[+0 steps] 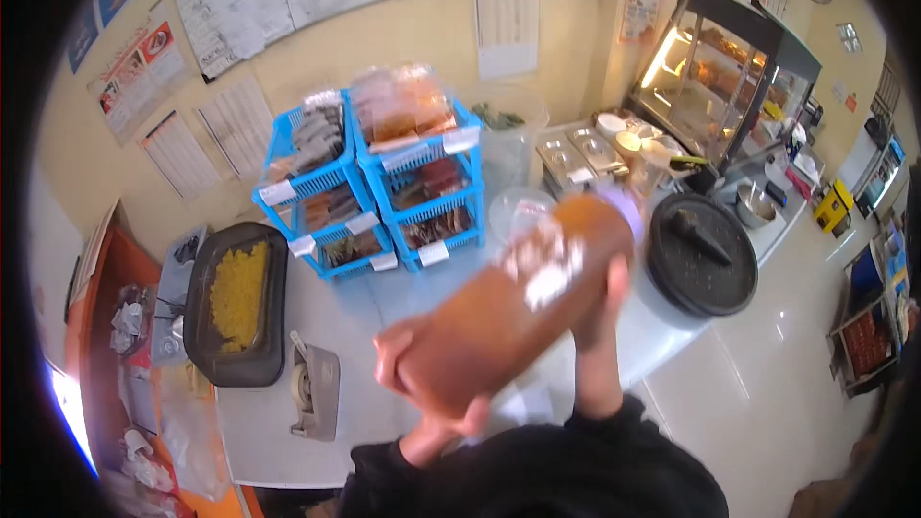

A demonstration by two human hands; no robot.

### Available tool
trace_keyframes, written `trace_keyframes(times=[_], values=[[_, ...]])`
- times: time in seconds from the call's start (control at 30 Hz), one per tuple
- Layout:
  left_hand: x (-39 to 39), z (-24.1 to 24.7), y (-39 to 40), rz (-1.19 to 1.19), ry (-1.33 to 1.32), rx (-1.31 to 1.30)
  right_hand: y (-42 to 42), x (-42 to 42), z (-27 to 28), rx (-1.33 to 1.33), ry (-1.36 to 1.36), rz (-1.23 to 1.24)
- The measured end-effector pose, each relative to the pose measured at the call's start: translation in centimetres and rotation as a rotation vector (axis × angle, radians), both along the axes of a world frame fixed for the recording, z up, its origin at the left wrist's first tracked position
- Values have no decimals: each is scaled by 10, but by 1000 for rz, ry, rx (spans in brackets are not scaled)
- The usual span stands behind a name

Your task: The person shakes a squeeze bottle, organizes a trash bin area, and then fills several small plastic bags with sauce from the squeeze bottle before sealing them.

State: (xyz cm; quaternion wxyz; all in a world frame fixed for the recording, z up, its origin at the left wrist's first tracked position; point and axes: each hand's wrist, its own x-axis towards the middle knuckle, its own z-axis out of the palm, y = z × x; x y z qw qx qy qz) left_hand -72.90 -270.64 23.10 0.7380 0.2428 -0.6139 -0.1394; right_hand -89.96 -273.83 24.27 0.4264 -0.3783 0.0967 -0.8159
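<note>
A large plastic bottle of brown-orange sauce (460,331), with a purple cap and a blurred label, lies tilted in the air above the table, its cap end up to the right. My left hand (432,381) grips its base at the lower left. My right hand (604,302) holds it near the cap end; part of that hand is hidden behind the bottle. Behind the bottle stand blue plastic basket racks (370,165) with packets in them. A tape dispenser (316,392) rests on the table to the left of my left hand.
A black tray of yellow food (237,302) sits at the left. At the right are a round black lid (701,255) with a dark object on it, steel containers (568,158) and a heated glass display case (709,79). The table's right edge (676,349) borders a tiled floor.
</note>
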Motion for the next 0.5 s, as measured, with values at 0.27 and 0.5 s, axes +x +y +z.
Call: trace_keyframes(times=[0.27,0.5], values=[[-19,75,24,114,-609,-58,-3,1,-45,281,-422,80],[-27,-30,9,-210,568,1,49,-8,1,-87,234,-191]])
